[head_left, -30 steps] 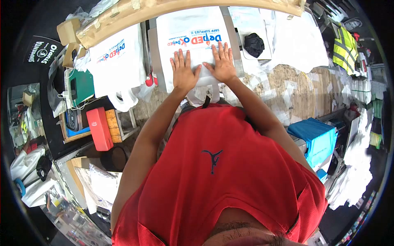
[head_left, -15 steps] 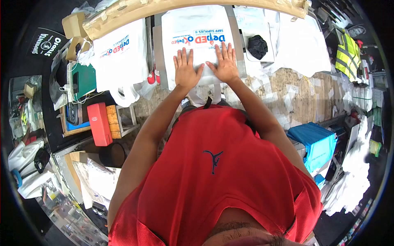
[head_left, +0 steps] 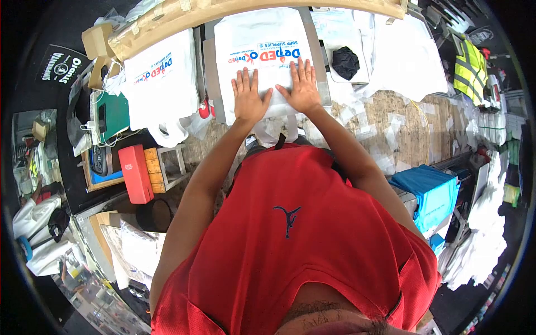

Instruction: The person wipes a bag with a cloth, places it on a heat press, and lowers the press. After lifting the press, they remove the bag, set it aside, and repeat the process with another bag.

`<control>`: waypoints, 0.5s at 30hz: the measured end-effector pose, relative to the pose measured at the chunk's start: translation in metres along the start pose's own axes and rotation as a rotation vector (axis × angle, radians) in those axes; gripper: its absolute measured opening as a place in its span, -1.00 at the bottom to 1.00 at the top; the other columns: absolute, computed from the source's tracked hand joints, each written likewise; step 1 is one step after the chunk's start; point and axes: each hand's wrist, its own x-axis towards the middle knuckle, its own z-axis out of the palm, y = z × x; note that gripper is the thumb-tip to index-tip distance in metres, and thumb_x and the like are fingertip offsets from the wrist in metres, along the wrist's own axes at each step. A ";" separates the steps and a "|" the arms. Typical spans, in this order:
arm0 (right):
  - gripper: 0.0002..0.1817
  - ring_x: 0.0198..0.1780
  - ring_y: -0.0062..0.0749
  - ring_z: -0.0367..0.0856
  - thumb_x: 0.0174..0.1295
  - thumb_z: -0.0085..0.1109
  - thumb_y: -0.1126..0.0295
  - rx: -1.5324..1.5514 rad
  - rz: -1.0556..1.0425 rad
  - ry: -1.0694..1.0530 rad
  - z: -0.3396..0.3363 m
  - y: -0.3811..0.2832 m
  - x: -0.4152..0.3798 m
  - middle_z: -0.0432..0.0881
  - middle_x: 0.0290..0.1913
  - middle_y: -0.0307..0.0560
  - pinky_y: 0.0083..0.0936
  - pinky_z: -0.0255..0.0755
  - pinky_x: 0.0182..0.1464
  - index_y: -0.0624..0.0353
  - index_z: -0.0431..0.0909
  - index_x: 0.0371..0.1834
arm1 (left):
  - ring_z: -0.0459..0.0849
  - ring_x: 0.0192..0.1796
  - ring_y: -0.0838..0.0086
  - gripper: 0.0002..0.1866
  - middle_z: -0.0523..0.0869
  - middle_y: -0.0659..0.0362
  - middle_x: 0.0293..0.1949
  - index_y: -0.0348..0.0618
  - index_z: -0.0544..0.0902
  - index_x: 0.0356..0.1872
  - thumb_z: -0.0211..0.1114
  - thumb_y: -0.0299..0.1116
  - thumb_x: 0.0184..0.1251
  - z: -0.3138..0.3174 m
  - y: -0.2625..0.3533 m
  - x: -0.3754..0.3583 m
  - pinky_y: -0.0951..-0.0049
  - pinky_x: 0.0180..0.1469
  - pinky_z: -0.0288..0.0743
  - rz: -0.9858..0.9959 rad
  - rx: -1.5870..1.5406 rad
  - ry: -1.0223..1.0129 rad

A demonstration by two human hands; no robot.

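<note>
A white tote bag [head_left: 254,33] with blue and red "DepED" print lies flat on a grey board [head_left: 211,61], its handle loop [head_left: 268,133] hanging toward my body. My left hand [head_left: 251,100] rests palm down on the bag's lower part, below the print, fingers spread. Beside it, my right hand [head_left: 302,92] also presses flat on the bag, its fingertips at the edge of the lettering. Both thumbs point inward, with a small gap between them. Neither hand grips anything.
More white printed bags [head_left: 159,84] lie to the left, and white fabric [head_left: 407,56] lies to the right. A black crumpled cloth [head_left: 345,63] sits right of the board. A long brown cardboard-like bar [head_left: 251,12] crosses the far side. A red box [head_left: 135,174] stands at left.
The view has shifted slightly. Both hands stay flat in nearly the same place on the bag.
</note>
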 end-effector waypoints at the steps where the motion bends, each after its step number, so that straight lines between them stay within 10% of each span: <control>1: 0.01 0.61 0.33 -0.21 0.32 0.06 -0.25 -0.001 0.002 -0.005 0.001 0.000 0.000 -0.05 0.58 0.38 0.11 -0.28 0.58 0.40 0.05 0.54 | 0.00 0.58 -0.18 -0.16 0.13 -0.30 0.51 -0.29 0.24 0.49 0.20 0.11 0.36 0.000 0.000 0.000 -0.19 0.55 -0.21 -0.005 -0.002 -0.006; 15: 0.00 0.61 0.34 -0.22 0.27 0.14 -0.20 0.005 0.046 -0.032 -0.003 -0.006 0.004 -0.03 0.57 0.39 0.14 -0.30 0.57 0.40 0.10 0.52 | 0.03 0.57 -0.20 -0.17 0.14 -0.31 0.50 -0.28 0.26 0.48 0.21 0.10 0.35 -0.002 0.001 0.001 -0.17 0.56 -0.19 -0.007 -0.012 -0.007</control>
